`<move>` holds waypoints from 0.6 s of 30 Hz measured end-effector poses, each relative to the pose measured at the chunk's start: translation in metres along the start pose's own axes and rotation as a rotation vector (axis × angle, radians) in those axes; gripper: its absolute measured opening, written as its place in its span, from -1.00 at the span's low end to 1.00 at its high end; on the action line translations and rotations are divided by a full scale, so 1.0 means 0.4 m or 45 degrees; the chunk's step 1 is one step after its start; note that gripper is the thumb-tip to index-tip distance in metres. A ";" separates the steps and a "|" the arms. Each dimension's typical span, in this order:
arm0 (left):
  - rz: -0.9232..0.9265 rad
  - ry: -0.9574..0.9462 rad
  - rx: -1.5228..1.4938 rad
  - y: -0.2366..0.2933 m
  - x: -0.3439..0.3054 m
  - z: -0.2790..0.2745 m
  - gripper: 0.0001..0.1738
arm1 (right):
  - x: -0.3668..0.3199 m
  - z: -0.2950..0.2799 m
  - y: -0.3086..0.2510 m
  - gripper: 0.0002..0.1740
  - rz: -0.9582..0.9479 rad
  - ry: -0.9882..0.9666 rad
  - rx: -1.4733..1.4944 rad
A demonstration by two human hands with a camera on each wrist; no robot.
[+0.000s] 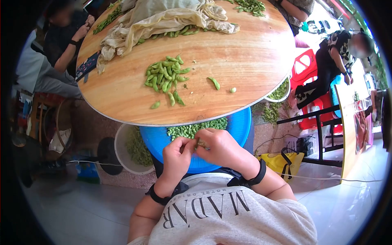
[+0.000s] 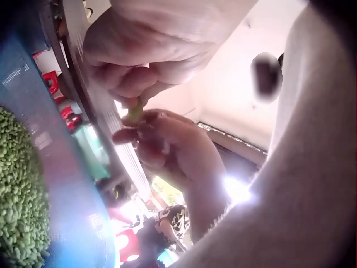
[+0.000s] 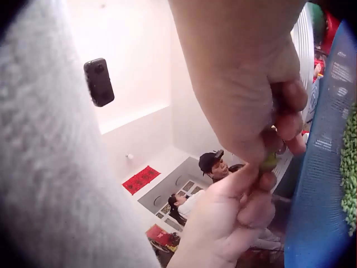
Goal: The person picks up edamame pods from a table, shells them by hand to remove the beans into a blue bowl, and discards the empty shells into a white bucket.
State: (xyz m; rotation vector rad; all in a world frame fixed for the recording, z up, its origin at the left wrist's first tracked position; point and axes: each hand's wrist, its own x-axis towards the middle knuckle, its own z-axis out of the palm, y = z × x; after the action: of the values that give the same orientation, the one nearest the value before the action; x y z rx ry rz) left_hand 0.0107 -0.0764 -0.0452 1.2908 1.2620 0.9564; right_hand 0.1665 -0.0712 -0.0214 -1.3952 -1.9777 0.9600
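Over the blue basket point(image 1: 147, 141) of shelled green beans point(image 1: 185, 130), both hands meet at their fingertips. My left hand point(image 1: 176, 158) pinches one end of a green soybean pod point(image 2: 134, 113) between thumb and fingers. Curled around from the other side, my right hand point(image 1: 222, 148) grips the same pod, which mostly hides behind fingers in the head view. In the right wrist view a bit of the pod point(image 3: 269, 163) shows between the two hands. A pile of unshelled pods point(image 1: 165, 75) lies on the round wooden table point(image 1: 237, 65) ahead.
A single pod point(image 1: 214, 83) and a pale bean point(image 1: 232, 90) lie right of the pile. Bunched cloth point(image 1: 163, 26) covers more pods farther back. A white bucket point(image 1: 122, 151) of pods stands left of the basket; a yellow bag point(image 1: 281, 163) lies right. Other people sit and stand around.
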 end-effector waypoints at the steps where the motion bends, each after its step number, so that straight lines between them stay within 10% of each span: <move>1: 0.053 0.043 0.044 -0.010 0.002 -0.003 -0.90 | 0.000 -0.001 0.003 -0.78 -0.005 -0.003 -0.057; 8: -0.024 0.192 0.164 -0.060 0.026 -0.088 -0.92 | 0.012 -0.104 0.011 -0.83 -0.179 0.096 0.152; 12: -0.001 0.264 0.239 -0.073 0.028 -0.127 -0.91 | 0.084 -0.174 0.103 -0.84 -0.119 0.833 -0.401; 18: 0.005 0.558 0.262 -0.124 0.026 -0.252 -0.90 | 0.060 -0.110 0.084 -0.86 -0.245 0.399 -0.316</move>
State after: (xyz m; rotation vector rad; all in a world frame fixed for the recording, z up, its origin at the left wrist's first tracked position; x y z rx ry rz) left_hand -0.0942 -0.0569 -0.0813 1.2796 1.7319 1.1778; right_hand 0.2110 -0.0304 -0.0212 -1.3565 -1.9909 0.3925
